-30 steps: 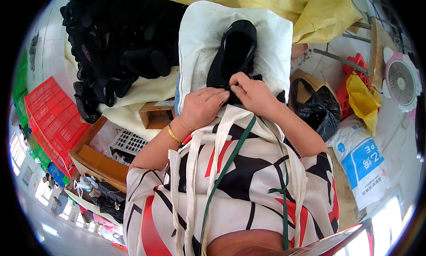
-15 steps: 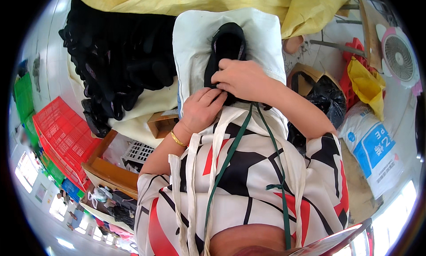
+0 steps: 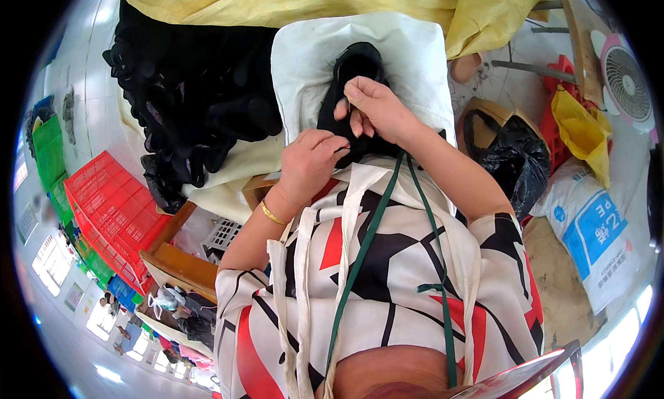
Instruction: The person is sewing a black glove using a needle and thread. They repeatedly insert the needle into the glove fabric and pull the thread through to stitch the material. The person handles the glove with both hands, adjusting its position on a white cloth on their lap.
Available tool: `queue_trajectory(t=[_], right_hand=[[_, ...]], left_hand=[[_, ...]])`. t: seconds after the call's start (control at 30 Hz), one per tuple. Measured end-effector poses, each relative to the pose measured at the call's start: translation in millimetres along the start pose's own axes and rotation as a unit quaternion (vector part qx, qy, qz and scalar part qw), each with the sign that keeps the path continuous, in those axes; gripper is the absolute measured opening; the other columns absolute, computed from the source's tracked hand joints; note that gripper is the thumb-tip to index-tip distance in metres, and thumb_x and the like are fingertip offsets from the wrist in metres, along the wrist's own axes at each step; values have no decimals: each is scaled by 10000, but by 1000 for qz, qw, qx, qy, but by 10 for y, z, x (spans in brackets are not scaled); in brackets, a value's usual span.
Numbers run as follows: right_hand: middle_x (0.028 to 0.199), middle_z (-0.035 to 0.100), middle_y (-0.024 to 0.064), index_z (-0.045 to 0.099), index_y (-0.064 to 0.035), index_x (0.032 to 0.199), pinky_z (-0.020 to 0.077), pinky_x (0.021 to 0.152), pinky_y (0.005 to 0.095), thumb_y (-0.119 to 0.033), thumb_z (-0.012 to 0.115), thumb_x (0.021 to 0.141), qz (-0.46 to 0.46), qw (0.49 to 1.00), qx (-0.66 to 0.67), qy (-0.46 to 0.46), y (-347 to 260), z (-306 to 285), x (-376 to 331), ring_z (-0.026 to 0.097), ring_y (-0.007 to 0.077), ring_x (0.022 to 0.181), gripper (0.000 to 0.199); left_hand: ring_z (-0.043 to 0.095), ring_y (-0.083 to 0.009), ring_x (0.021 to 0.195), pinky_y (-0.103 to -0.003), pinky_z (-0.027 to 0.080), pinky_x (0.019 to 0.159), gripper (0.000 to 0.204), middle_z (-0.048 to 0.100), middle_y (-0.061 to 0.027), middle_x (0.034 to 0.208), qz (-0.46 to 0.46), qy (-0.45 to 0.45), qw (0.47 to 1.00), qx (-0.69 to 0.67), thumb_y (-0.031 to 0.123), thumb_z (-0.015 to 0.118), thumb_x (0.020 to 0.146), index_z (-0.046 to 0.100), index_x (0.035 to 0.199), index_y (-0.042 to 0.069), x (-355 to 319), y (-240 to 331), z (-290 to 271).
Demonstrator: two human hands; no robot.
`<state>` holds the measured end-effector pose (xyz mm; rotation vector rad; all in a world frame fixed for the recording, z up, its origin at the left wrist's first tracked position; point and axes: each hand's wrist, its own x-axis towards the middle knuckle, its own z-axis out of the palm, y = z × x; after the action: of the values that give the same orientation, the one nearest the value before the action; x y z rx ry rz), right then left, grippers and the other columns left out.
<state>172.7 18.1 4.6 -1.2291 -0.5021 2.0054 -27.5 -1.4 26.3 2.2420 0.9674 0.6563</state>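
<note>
Lying beneath both hands (image 3: pixel 309 162) (image 3: pixel 384 110) | black shoe (image 3: pixel 337 87), heel end beyond them | both half-curled, cannot tell if gripping

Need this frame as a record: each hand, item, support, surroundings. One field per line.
left hand: fingers bent, fingertips at the shoe's near part; gold bracelet on wrist
right hand: over the shoe, thumb and fingers drawn together; anything pinched is too small to tell
item: black shoe, opening at the far end
support: white cloth under the shoe
left side: pile of black shoes, red crate
right side: black plastic bag, fan
far edge: yellow sheet
</note>
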Motion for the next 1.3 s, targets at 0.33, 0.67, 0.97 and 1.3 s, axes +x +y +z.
queue_trajectory(t=[0.33, 0.67, 0.97, 1.3], right_hand=[[817, 595, 12, 567, -62, 1057, 446, 547, 215, -180, 559, 1016, -96, 995, 8, -14, -173, -138, -257, 577, 85, 694, 126], [777, 667, 133, 647, -84, 970, 518, 608, 404, -166, 604, 905, -203, 815, -542, -36, 46, -109, -466, 644, 343, 685, 113], [668, 637, 133, 639, -93, 892, 507, 577, 457, -170, 576, 874, -214, 780, -586, -56, 0, -79, -488, 640, 353, 641, 101], [684, 633, 111, 663, -102, 948, 491, 545, 409, -130, 609, 850, -205, 748, -628, -68, -4, -68, -489, 635, 317, 628, 115]], left_hand=[[615, -247, 787, -348, 520, 645, 190, 639, -37, 882, -46, -64, 996, -31, 78, 771, 730, 682, 896, 104, 49, -46, 52], [615, -276, 775, -347, 507, 654, 221, 620, -111, 892, -171, -36, 983, -58, 36, 783, 769, 647, 942, 50, -51, 12, 60], [628, -270, 725, -343, 504, 616, 193, 631, -86, 825, -187, 2, 979, -85, 62, 794, 747, 672, 896, 60, -83, -8, 101], [638, -259, 704, -336, 506, 589, 210, 637, -81, 813, -155, 14, 985, -68, 64, 799, 739, 666, 902, 67, -116, -48, 127]])
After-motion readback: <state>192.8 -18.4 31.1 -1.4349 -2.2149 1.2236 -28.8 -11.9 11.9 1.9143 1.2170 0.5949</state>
